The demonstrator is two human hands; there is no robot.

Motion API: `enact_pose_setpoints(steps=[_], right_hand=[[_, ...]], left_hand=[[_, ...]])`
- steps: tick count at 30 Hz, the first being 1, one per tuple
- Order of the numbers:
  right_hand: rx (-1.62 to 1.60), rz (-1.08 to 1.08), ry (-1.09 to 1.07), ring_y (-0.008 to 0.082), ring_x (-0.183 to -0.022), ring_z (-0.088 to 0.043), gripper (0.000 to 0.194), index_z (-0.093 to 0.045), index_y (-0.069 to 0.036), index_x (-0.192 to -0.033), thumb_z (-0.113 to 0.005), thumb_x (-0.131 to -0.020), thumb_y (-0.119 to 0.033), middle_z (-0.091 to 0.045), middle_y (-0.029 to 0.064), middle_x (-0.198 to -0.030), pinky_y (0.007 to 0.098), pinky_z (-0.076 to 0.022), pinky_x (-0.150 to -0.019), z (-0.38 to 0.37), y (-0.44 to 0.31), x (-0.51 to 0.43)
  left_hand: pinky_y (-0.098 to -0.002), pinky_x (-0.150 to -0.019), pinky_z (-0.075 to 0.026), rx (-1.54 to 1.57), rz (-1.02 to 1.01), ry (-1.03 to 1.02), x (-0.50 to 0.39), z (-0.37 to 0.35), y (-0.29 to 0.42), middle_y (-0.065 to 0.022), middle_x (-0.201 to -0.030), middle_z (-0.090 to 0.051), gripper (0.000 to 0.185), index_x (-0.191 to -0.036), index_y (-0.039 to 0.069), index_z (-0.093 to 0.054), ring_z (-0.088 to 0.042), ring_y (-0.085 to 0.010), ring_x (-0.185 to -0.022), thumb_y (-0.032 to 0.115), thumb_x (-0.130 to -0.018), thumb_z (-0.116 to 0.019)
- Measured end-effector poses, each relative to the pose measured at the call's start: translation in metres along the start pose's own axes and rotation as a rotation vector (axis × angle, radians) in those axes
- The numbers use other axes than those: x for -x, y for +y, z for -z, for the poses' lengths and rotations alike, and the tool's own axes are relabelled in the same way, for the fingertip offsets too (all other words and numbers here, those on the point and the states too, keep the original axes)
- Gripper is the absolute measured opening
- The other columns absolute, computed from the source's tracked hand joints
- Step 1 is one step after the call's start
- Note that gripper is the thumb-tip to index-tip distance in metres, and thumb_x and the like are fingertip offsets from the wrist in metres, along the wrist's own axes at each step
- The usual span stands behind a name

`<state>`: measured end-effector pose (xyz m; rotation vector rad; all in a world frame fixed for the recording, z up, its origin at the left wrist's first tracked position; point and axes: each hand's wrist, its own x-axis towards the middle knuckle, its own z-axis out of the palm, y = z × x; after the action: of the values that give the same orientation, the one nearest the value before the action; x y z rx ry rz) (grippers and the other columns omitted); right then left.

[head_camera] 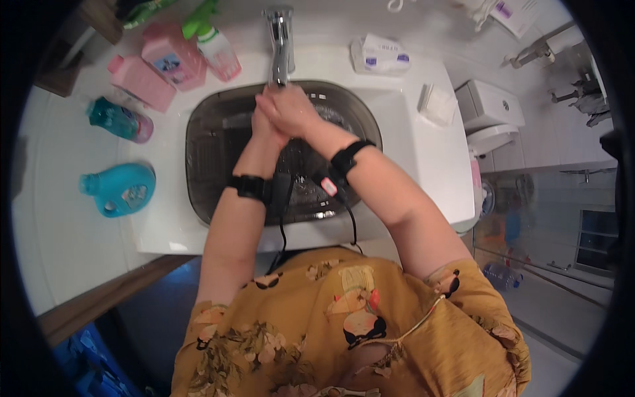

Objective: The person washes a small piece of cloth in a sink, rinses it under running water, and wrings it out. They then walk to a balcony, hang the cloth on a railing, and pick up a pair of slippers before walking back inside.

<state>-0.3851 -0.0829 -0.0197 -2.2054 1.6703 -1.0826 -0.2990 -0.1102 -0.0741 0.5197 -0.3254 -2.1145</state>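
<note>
Under the chrome faucet [281, 47], my right hand [293, 110] lies over my left hand [264, 118], palms pressed together. Their fingers overlap, so what the inner sides hold, if anything, is hidden. Both are above a dark translucent plastic basin [204, 198], which sits in the white washbasin [403, 124]. Water with ripples and some bubbles shows inside the plastic basin. Black straps with small devices and cables circle both of my forearms.
Left of the washbasin stand a teal detergent bottle [124, 188], a green pump bottle [120, 120], pink bottles [141, 82] and a spray bottle [218, 54]. At right are a tissue pack [381, 54] and a white packet [437, 105]. A toilet [491, 106] lies beyond.
</note>
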Motion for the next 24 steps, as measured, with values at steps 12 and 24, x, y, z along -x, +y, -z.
enact_pose_setpoints(steps=[12,24], right_hand=[[-0.738,-0.666,-0.007,0.0245,-0.086,-0.064,0.038,-0.057,-0.006,-0.117,-0.046,-0.096,-0.036,-0.065,0.0113,-0.097,0.0348,-0.0500,-0.077,0.003,0.032,0.011],[-0.265,-0.018,0.191,0.0291,-0.095,-0.060,0.034,-0.065,-0.003,-0.096,-0.068,-0.081,-0.034,-0.064,0.0119,-0.099,0.0399,-0.0474,-0.084,-0.005,0.006,0.028]], left_hand=[[-0.0377,-0.083,-0.052,-0.675,-0.050,0.400,0.007,-0.028,-0.006,-0.0065,-0.105,-0.064,0.029,-0.116,0.009,-0.055,-0.063,-0.0194,-0.099,0.030,-0.096,-0.054],[-0.0473,-0.102,-0.041,0.031,0.166,0.092,0.027,-0.011,-0.004,-0.0098,-0.131,-0.053,0.057,-0.136,0.013,-0.044,-0.050,-0.0287,-0.122,0.054,-0.098,-0.034]])
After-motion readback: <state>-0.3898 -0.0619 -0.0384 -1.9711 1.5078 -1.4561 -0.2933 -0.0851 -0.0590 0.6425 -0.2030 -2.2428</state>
